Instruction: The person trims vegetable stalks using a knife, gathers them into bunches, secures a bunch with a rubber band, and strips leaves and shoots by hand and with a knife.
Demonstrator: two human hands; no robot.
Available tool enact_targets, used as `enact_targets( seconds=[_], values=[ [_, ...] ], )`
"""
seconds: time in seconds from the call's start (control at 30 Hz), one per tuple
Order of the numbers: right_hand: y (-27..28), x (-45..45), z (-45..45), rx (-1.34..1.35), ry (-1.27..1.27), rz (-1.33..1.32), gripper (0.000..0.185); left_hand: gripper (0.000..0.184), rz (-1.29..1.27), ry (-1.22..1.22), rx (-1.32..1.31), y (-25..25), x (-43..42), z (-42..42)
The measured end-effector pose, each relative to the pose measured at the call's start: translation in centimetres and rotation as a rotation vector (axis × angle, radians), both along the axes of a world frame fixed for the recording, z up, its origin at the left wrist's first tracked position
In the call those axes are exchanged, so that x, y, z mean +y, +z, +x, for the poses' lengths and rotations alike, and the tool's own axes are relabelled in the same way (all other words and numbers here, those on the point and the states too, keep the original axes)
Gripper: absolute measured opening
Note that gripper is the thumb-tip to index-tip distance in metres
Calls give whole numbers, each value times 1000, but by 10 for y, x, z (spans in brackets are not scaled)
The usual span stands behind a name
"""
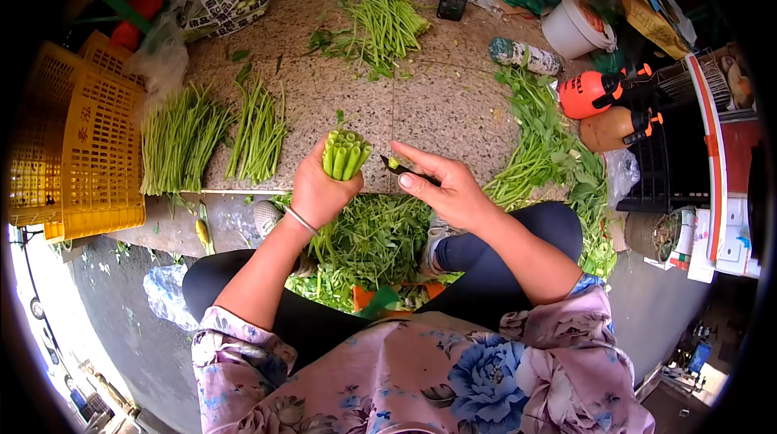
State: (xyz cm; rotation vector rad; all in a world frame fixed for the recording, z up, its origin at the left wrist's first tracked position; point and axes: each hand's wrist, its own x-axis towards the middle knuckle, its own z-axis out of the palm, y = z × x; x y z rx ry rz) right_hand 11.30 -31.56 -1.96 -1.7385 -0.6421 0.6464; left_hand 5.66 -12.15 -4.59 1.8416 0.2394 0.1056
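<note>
At the near edge of the stone slab (457, 114), my left hand (317, 185) clamps a bundle of green vegetable stalks (346, 159) upright, cut ends up, just left of the small knife (416, 176) my right hand (450, 190) grips.

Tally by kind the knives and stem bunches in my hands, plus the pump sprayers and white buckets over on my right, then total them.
Knife in right hand: 1
Stem bunch in left hand: 1
Pump sprayers: 2
White bucket: 1
Total: 5
</note>
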Motion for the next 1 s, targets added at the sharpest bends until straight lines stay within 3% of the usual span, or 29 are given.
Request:
enact_targets(
  seconds=[0.03,0.2,0.33,0.43,0.5,0.63,0.8,1.0],
  values=[
    [6,3,-1,105,-12,89,53,37,18,19,10,-2,-1,1],
    [7,19,-4,71,58,95,60,45,-105,-5,-6,-3,-16,5],
    [2,26,-1,61,19,122,61,47,-29,1,-23,-9,-17,10],
    [0,27,2,34,-2,146,58,47,27,-22,-10,-5,-15,12],
    [0,25,5,-144,3,142,53,44,-35,-130,-33,-4,-13,13],
    [-2,20,6,-120,24,86,46,40,-82,-196,29,8,-10,12],
    [-19,16,9,-444,-74,80,41,28,-102,-308,167,13,-6,11],
    [-19,1,11,-358,-34,46,36,32,-181,-397,208,6,-7,11]
  ],
)
